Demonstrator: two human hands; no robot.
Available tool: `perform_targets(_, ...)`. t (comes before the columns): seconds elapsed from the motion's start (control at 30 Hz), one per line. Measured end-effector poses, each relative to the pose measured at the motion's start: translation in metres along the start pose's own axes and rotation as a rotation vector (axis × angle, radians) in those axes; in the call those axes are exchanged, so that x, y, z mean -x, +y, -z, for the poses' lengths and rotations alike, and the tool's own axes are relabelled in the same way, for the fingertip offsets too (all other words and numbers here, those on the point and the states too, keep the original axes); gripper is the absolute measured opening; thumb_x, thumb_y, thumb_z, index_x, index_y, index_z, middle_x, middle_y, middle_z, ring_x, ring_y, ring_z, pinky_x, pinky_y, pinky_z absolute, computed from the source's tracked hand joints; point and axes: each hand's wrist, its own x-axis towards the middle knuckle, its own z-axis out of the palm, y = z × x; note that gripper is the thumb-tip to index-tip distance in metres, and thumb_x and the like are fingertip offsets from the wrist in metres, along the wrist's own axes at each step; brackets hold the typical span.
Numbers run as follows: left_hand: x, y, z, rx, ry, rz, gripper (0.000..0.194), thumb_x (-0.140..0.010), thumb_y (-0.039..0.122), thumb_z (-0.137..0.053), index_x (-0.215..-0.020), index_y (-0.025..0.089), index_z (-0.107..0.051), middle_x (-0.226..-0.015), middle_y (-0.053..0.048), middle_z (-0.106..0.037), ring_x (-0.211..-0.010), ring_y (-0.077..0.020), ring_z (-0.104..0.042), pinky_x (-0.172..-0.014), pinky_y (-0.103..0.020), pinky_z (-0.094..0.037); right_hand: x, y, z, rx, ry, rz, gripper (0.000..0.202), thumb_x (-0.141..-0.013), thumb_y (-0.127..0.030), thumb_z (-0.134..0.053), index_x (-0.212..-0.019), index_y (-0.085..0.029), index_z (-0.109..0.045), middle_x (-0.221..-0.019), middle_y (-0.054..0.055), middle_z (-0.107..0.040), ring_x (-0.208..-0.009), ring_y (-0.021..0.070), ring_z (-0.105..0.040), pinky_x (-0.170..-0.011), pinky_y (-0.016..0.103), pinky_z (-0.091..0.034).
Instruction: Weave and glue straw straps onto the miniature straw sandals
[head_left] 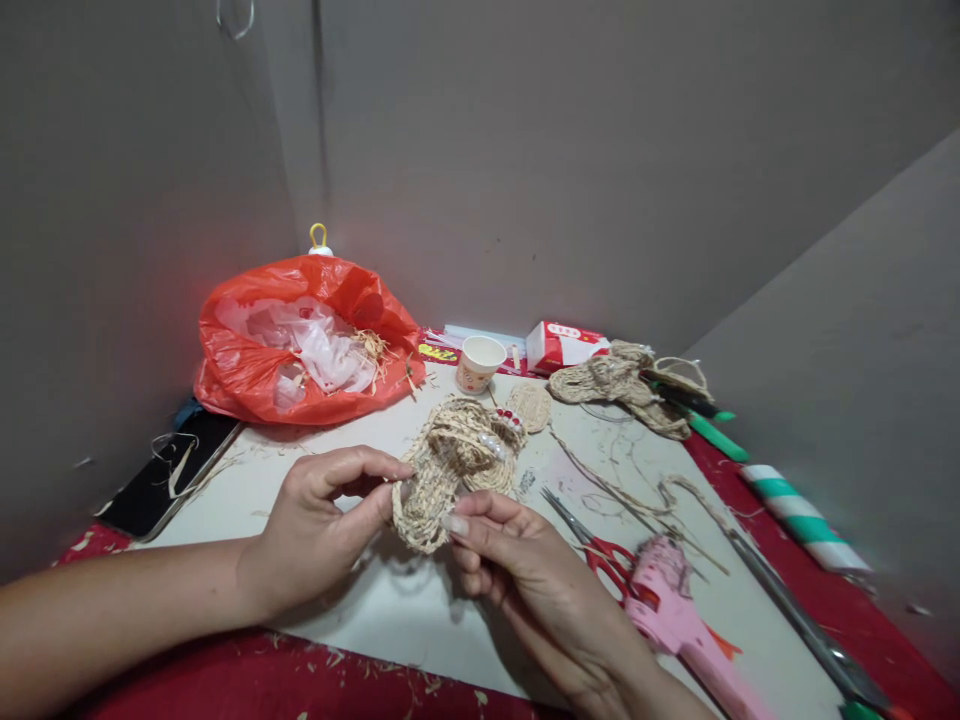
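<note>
A small woven straw slipper (426, 500) is held up a little above the white board, its sole made of coiled braid. At its left edge, my left hand (322, 520) pinches the rim between thumb and fingers. My right hand (517, 560) grips the lower right edge with thumb and fingertips. Just behind it lies more braided straw with red beads (508, 418), partly covered by the slipper. An oval straw piece (531, 406) rests beside the beads. Red-handled scissors (611, 565) and a pink glue gun (679, 620) lie to the right of my right hand.
A red plastic bag (300, 400) with straw scraps stands at the back left, near a phone (169, 485). Behind the slipper are a paper cup (480, 365) and a tissue pack (562, 347). More straw slippers (600, 380), a metal rod (795, 600) and a green-striped roll (806, 515) lie right.
</note>
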Motion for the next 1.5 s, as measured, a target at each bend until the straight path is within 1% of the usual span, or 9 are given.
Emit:
perform_targets(0.13,-0.001,-0.002,-0.001,0.087,-0.034,0.127,0.012,-0.077,0.011,-0.064,-0.084,0.017,-0.073,-0.076,-0.001,-0.073,-0.065,-0.0099,-0.064,-0.060,-0.017,-0.050,-0.002,0.001,0.000,-0.056,-0.015,-0.052,0.044,-0.054,-0.024,-0.090,-0.086,-0.015,-0.061,-0.053,-0.004,-0.058,-0.043,0.0046,-0.049,-0.042,0.013,-0.043)
perform_targets(0.3,-0.005,0.001,-0.002,0.176,-0.070,0.286,0.012,-0.076,0.013,-0.062,-0.083,0.014,-0.072,-0.071,-0.002,-0.070,-0.060,-0.0101,-0.060,-0.056,-0.019,-0.048,-0.002,0.001,-0.001,-0.156,-0.024,-0.143,0.043,-0.049,-0.015,-0.092,-0.079,-0.012,-0.062,-0.057,-0.003,-0.060,-0.044,0.0028,-0.050,-0.042,0.011,-0.044)
perform_targets(0.6,-0.011,-0.003,-0.003,0.378,-0.093,0.396,0.012,-0.069,0.011,-0.061,-0.077,0.013,-0.070,-0.066,-0.001,-0.066,-0.057,-0.0093,-0.055,-0.052,-0.019,-0.045,0.001,0.000,0.001,-0.215,-0.042,-0.214,0.041,-0.051,-0.008,-0.090,-0.082,-0.013,-0.063,-0.063,-0.003,-0.060,-0.046,0.0025,-0.052,-0.043,0.010,-0.042)
perform_targets(0.77,-0.011,0.002,-0.001,0.399,-0.127,0.450,0.015,-0.066,0.008,-0.056,-0.072,0.014,-0.069,-0.053,0.006,-0.052,-0.047,-0.0048,-0.041,-0.043,-0.015,-0.031,0.001,0.005,0.004,-0.230,-0.050,-0.279,0.030,-0.055,-0.006,-0.088,-0.070,-0.014,-0.063,-0.057,-0.004,-0.056,-0.046,0.0036,-0.048,-0.044,0.012,-0.039)
perform_targets(1.0,-0.009,0.003,0.000,0.330,-0.131,0.373,0.021,-0.066,0.007,-0.052,-0.075,0.014,-0.070,-0.052,0.006,-0.051,-0.047,-0.0058,-0.040,-0.045,-0.017,-0.031,0.000,0.012,0.003,-0.156,-0.037,-0.191,0.033,-0.052,-0.009,-0.090,-0.066,-0.015,-0.061,-0.055,-0.005,-0.054,-0.045,0.0030,-0.045,-0.042,0.012,-0.037)
perform_targets(1.17,-0.004,0.003,-0.001,0.218,-0.091,0.204,0.029,-0.069,0.005,-0.050,-0.085,0.016,-0.072,-0.073,-0.001,-0.069,-0.062,-0.0103,-0.057,-0.056,-0.020,-0.045,-0.004,0.021,0.000,-0.122,-0.027,-0.099,0.032,-0.055,-0.014,-0.090,-0.071,-0.015,-0.061,-0.058,-0.005,-0.056,-0.045,0.0036,-0.047,-0.043,0.013,-0.041)
perform_targets(1.3,-0.001,0.004,-0.001,0.185,-0.075,0.077,0.031,-0.071,0.002,-0.052,-0.088,0.017,-0.073,-0.085,-0.003,-0.073,-0.076,-0.0126,-0.065,-0.067,-0.022,-0.051,-0.004,0.021,-0.006,-0.157,-0.018,-0.101,0.037,-0.049,-0.014,-0.092,-0.073,-0.013,-0.064,-0.058,-0.005,-0.058,-0.045,0.0027,-0.049,-0.042,0.011,-0.042)
perform_targets(1.4,0.000,0.004,-0.002,0.182,-0.057,0.079,0.030,-0.074,0.005,-0.055,-0.096,0.018,-0.071,-0.090,-0.003,-0.073,-0.080,-0.0133,-0.066,-0.073,-0.024,-0.053,-0.005,0.022,-0.007,-0.166,-0.043,-0.103,0.037,-0.050,-0.014,-0.092,-0.074,-0.013,-0.065,-0.057,-0.005,-0.058,-0.045,0.0028,-0.049,-0.042,0.012,-0.042)
perform_targets(1.5,0.002,0.002,-0.004,0.157,-0.051,0.131,0.036,-0.075,0.009,-0.059,-0.109,0.017,-0.066,-0.088,-0.003,-0.071,-0.075,-0.0129,-0.064,-0.069,-0.023,-0.053,-0.007,0.026,-0.002,-0.170,-0.078,-0.107,0.030,-0.055,-0.016,-0.091,-0.072,-0.012,-0.066,-0.058,-0.004,-0.058,-0.045,0.0026,-0.049,-0.043,0.012,-0.042)
